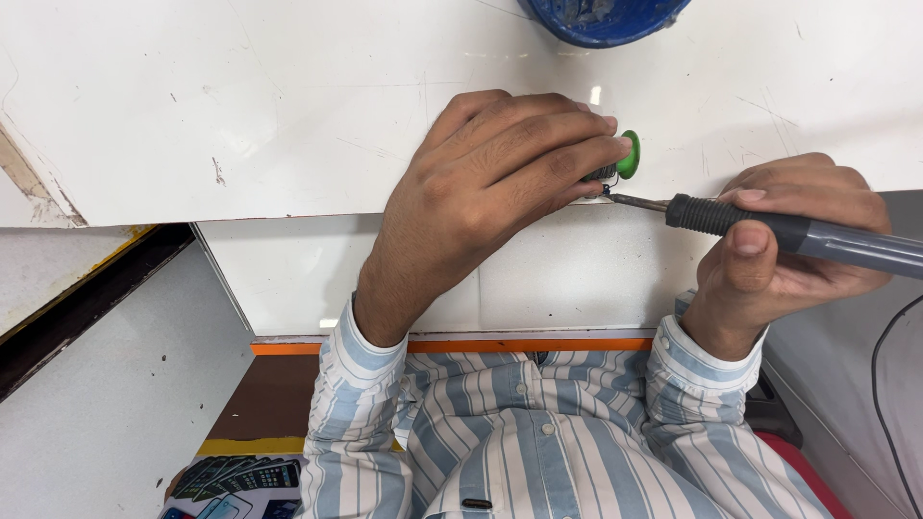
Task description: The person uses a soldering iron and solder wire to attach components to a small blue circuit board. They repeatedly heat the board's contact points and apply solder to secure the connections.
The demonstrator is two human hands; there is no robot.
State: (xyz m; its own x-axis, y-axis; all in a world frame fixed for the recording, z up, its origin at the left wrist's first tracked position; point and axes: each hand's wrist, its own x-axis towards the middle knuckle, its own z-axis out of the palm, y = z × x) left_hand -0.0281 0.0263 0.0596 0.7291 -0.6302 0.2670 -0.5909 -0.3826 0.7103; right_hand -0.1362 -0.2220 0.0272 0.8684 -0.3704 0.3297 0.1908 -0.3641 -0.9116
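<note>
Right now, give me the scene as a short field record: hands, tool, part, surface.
left hand: left hand curled over a small green-capped part, pressing it onto the white tabletop
right hand: right hand grips a soldering iron by its grey and black handle
tool tip: metal tip points left, meeting the part near the left fingertips; exact contact too small to tell
part: green cap shows, rest hidden under fingers
surface: scratched white tabletop, seam under the hands
other: blue bowl at top edge; striped shirt sleeves

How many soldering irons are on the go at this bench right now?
1. The soldering iron is in the right hand, its tip at the green-capped part under the left hand. Others may lie out of view.
</note>
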